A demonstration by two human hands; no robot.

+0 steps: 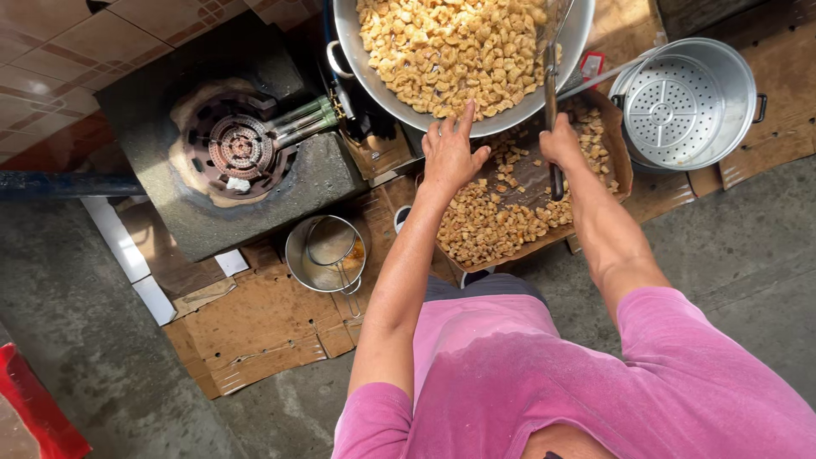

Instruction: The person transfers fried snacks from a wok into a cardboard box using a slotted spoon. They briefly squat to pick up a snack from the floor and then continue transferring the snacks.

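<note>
A big metal wok (pixel 571 38) heaped with golden fried pieces (pixel 450 47) sits at the top centre. My left hand (pixel 449 153) rests flat against the wok's near rim, fingers apart. My right hand (pixel 561 140) grips the dark handle of a long skimmer (pixel 552 110) that reaches up into the wok. Below both hands lies a brown cardboard tray (pixel 625 157) with more fried pieces (pixel 493 225) spread over it.
A gas burner ring (pixel 238 146) sits in a dark stone stove at the left. A small steel pot with a wire strainer (pixel 327 253) stands on flattened cardboard (pixel 255 327). A perforated steel steamer pot (pixel 684 102) is at the right. A red object (pixel 34 404) lies bottom left.
</note>
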